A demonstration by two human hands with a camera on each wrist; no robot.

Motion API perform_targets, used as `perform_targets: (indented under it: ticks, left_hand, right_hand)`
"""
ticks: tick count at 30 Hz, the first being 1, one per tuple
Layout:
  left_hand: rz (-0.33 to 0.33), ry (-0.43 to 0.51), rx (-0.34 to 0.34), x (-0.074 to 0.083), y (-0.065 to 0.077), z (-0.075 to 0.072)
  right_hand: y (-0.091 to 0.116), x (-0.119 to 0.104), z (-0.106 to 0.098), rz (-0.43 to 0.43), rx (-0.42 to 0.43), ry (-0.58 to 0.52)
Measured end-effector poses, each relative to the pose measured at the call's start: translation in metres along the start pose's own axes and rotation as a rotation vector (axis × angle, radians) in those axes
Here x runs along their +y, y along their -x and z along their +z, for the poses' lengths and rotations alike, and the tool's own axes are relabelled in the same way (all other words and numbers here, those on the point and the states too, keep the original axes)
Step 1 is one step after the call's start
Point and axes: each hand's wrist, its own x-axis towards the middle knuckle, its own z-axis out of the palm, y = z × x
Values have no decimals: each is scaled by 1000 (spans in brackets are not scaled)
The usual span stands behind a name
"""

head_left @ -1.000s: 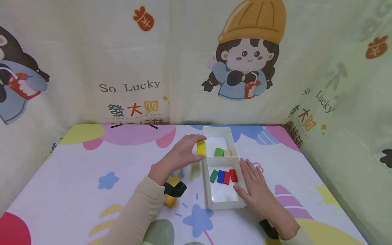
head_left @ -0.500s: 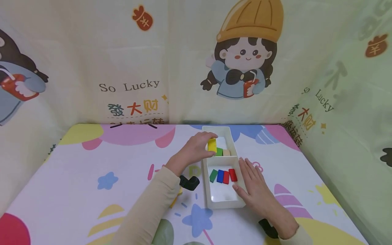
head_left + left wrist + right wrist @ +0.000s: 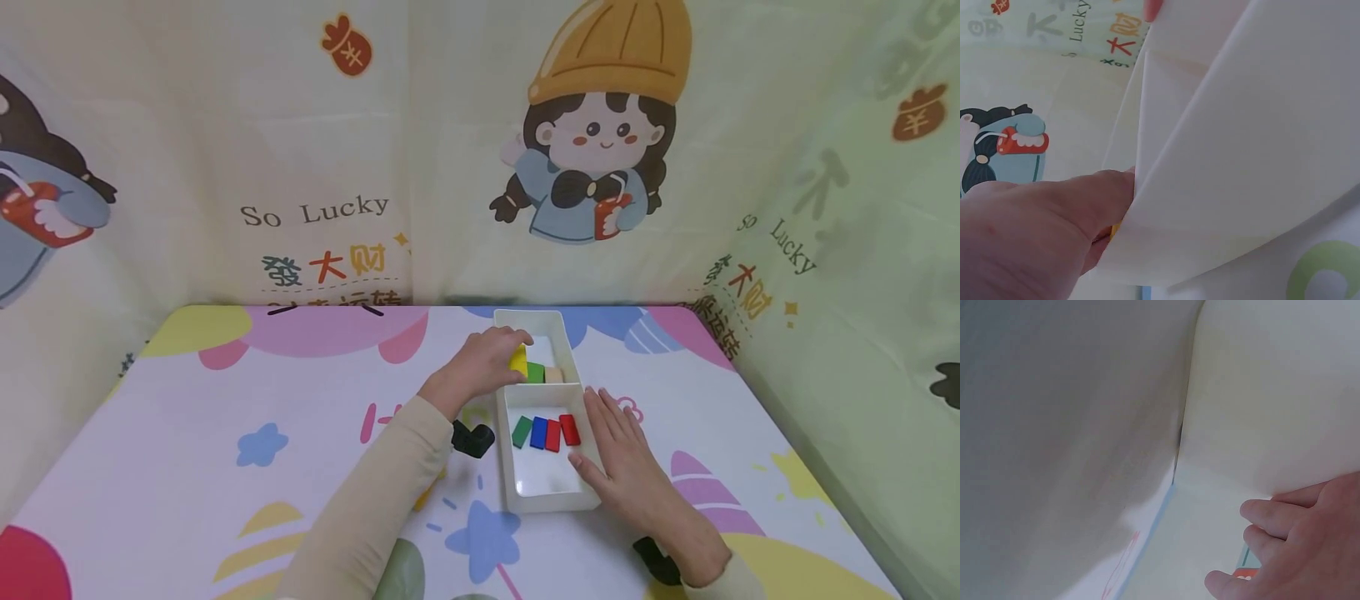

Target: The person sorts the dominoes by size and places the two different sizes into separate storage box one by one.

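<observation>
A white two-compartment tray stands lengthwise on the table. My left hand reaches over its left wall and pinches a yellow block between thumb and fingers, low inside the far compartment. Beside that block are a green block and a beige block, both against the divider. In the left wrist view, the tray wall hides all but a sliver of the yellow block. My right hand lies along the near compartment's right side, fingers extended and thumb over the rim.
Four-piece row aside, several small blocks lie in the near compartment: a dark green one, a blue one and two red ones, including this red block. A yellow-orange piece shows partly behind my left sleeve. A printed curtain closes off the back.
My left hand has carried the yellow block rightward over the tray's left wall, then lowered it into the far compartment. The right hand has stayed in place.
</observation>
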Motion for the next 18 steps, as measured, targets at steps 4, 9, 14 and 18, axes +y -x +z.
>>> perform_targets:
  ticks: [4,9,14,18]
  left_hand:
    - [10,-98,-26,1,-4,-2]
    - [5,-167,-72,5,-7,-5]
    - [-17,-179,-102,8,-7,-6]
    - [-3,-152,-83,8,-5,-5]
  right_hand:
    - [0,0,0,6,-2,4]
    - [1,0,0,5,-6,-2]
    - [1,1,0,-7,1,-9]
    - [1,3,0,-14,2,-7]
